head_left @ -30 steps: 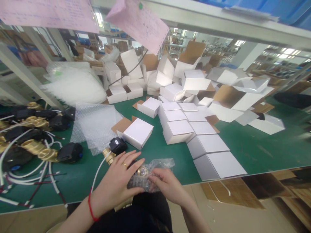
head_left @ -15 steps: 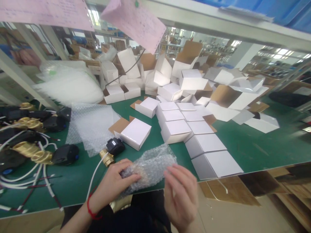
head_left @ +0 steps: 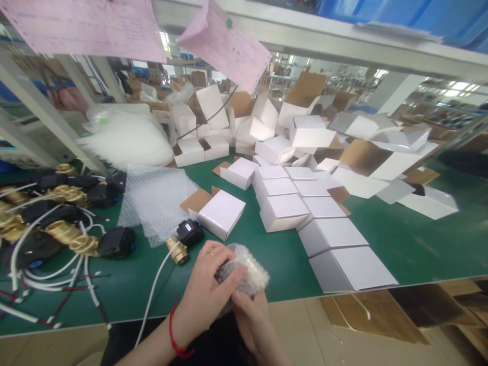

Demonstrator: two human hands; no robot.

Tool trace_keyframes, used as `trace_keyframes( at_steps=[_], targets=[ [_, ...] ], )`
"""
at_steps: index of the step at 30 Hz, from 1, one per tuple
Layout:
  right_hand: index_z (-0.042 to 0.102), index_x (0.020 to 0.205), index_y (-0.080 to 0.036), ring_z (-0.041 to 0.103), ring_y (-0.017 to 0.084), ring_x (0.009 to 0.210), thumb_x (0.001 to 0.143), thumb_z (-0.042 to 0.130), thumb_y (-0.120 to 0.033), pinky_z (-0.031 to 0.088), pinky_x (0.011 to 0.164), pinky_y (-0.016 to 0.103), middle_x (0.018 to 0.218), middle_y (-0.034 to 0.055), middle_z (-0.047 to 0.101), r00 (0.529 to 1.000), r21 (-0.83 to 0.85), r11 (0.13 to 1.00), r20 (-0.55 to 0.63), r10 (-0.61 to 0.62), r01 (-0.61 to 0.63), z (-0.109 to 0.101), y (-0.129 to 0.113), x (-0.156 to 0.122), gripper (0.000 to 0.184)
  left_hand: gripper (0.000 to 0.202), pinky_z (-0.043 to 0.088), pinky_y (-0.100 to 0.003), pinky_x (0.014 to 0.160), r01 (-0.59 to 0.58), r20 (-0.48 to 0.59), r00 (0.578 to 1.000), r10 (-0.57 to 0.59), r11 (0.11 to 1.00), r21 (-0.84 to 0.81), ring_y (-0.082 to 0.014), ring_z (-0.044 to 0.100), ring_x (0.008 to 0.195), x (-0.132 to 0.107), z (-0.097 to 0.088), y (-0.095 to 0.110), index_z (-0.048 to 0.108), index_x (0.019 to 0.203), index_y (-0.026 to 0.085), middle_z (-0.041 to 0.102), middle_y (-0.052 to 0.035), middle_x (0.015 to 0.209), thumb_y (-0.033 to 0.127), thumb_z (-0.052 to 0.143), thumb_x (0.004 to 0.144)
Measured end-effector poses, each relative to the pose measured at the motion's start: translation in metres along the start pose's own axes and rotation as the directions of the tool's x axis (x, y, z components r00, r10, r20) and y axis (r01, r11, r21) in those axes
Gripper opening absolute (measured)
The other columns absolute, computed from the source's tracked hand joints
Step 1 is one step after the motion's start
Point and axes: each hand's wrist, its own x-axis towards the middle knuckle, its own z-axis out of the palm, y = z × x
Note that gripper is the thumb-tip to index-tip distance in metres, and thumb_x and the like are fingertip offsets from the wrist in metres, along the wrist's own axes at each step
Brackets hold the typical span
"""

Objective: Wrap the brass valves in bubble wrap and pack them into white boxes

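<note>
A bundle of bubble wrap (head_left: pixel 251 272) is held between both hands over the table's front edge. My left hand (head_left: pixel 215 274) curls over its left side, thumb pressed on top. From below and the right, my right hand (head_left: pixel 253 310) grips it, most of its fingers hidden. What lies inside the wrap cannot be made out clearly. Just left of the bundle rests a brass valve with a black actuator (head_left: pixel 190 232) and a white cable. Behind it stands a white box (head_left: pixel 223 212) with its brown flap open.
Bubble wrap sheets (head_left: pixel 158 203) lie left of the middle. Several brass valves with black actuators (head_left: pixel 116 242) and cables crowd the left. Closed white boxes (head_left: pixel 337 234) stand in rows at right, and open boxes (head_left: pixel 310 129) are piled behind. Pink papers (head_left: pixel 229 48) hang from the shelf.
The loose end of bubble wrap is now folded round into a compact bundle. My right hand has moved left and under it to grip it. The view has shifted slightly.
</note>
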Motion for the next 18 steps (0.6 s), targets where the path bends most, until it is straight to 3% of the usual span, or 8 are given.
trace_keyframes(
  at_steps=[2, 4, 6, 7, 10, 14, 16, 18],
  targets=[
    [0.055, 0.134, -0.02, 0.067, 0.033, 0.107, 0.064, 0.087, -0.051, 0.055, 0.095, 0.05, 0.115, 0.0143, 0.071, 0.997, 0.054, 0.998, -0.08, 0.022, -0.017, -0.016, 0.004, 0.002, 0.083, 0.026, 0.048, -0.035, 0.089, -0.135, -0.02, 0.99, 0.138, 0.982, 0.13, -0.0214, 0.059, 0.096, 0.016, -0.011, -0.004, 0.065, 0.079, 0.02, 0.068, -0.006, 0.092, 0.033, 0.051, 0.096],
    [0.055, 0.134, -0.022, 0.068, 0.033, 0.104, 0.065, 0.086, -0.051, 0.056, 0.093, 0.051, 0.113, 0.014, 0.072, 0.988, 0.045, 0.999, -0.152, 0.006, 0.001, -0.036, 0.001, 0.003, 0.081, 0.021, 0.046, -0.039, 0.094, -0.136, -0.146, 0.971, 0.187, 0.944, 0.302, -0.0236, 0.06, 0.101, 0.039, -0.027, -0.016, 0.066, 0.093, 0.018, 0.069, -0.0091, 0.102, 0.033, 0.051, 0.096],
    [0.055, 0.135, -0.024, 0.069, 0.033, 0.104, 0.069, 0.083, -0.052, 0.055, 0.095, 0.053, 0.112, 0.0128, 0.072, 0.982, 0.009, 1.0, -0.19, -0.019, 0.021, -0.053, -0.006, 0.002, 0.077, 0.027, 0.046, -0.044, 0.094, -0.003, -0.267, 0.952, 0.15, 0.875, 0.484, -0.0279, 0.06, 0.101, 0.063, -0.042, -0.033, 0.065, 0.106, 0.015, 0.069, -0.013, 0.105, 0.036, 0.055, 0.094],
    [0.055, 0.135, -0.025, 0.068, 0.033, 0.105, 0.071, 0.081, -0.052, 0.054, 0.097, 0.053, 0.113, 0.0122, 0.071, 0.982, -0.006, 1.0, -0.189, -0.03, 0.029, -0.059, -0.01, 0.001, 0.075, 0.032, 0.046, -0.045, 0.091, 0.066, -0.266, 0.959, 0.1, 0.832, 0.551, -0.0303, 0.061, 0.1, 0.074, -0.047, -0.042, 0.065, 0.111, 0.014, 0.07, -0.0144, 0.105, 0.039, 0.057, 0.092],
    [0.055, 0.136, -0.027, 0.067, 0.033, 0.109, 0.075, 0.076, -0.053, 0.053, 0.099, 0.055, 0.114, 0.0112, 0.071, 0.989, -0.017, 0.999, -0.141, -0.038, 0.036, -0.067, -0.02, -0.003, 0.07, 0.035, 0.044, -0.049, 0.086, 0.125, -0.142, 0.989, -0.044, 0.76, 0.638, -0.0352, 0.06, 0.1, 0.095, -0.049, -0.057, 0.069, 0.108, 0.015, 0.073, -0.014, 0.103, 0.044, 0.063, 0.089],
    [0.055, 0.137, -0.029, 0.067, 0.033, 0.108, 0.074, 0.076, -0.055, 0.057, 0.093, 0.054, 0.117, 0.0109, 0.07, 0.98, 0.045, 0.997, -0.19, -0.057, 0.066, -0.067, -0.025, -0.007, 0.071, 0.026, 0.041, -0.046, 0.085, 0.022, -0.034, 0.999, -0.003, 0.801, 0.599, -0.033, 0.058, 0.101, 0.089, -0.034, -0.045, 0.072, 0.105, 0.019, 0.075, -0.0086, 0.101, 0.038, 0.068, 0.087],
    [0.054, 0.138, -0.029, 0.068, 0.033, 0.106, 0.071, 0.079, -0.053, 0.058, 0.091, 0.053, 0.119, 0.0109, 0.07, 0.975, 0.044, 0.997, -0.215, -0.057, 0.068, -0.072, -0.027, -0.008, 0.075, 0.024, 0.039, -0.044, 0.083, -0.094, 0.0, 0.993, 0.121, 0.773, 0.627, -0.0311, 0.057, 0.098, 0.073, -0.029, -0.032, 0.071, 0.107, 0.019, 0.075, -0.0074, 0.1, 0.033, 0.07, 0.087],
    [0.051, 0.14, -0.028, 0.069, 0.032, 0.104, 0.07, 0.081, -0.049, 0.059, 0.09, 0.053, 0.119, 0.0113, 0.071, 0.969, 0.003, 0.996, -0.231, -0.088, 0.092, -0.081, -0.033, -0.01, 0.079, 0.023, 0.037, -0.041, 0.079, -0.236, 0.034, 0.956, 0.29, 0.7, 0.673, -0.0277, 0.056, 0.091, 0.053, -0.027, -0.022, 0.07, 0.11, 0.018, 0.074, -0.0064, 0.095, 0.028, 0.068, 0.09]
  ],
)
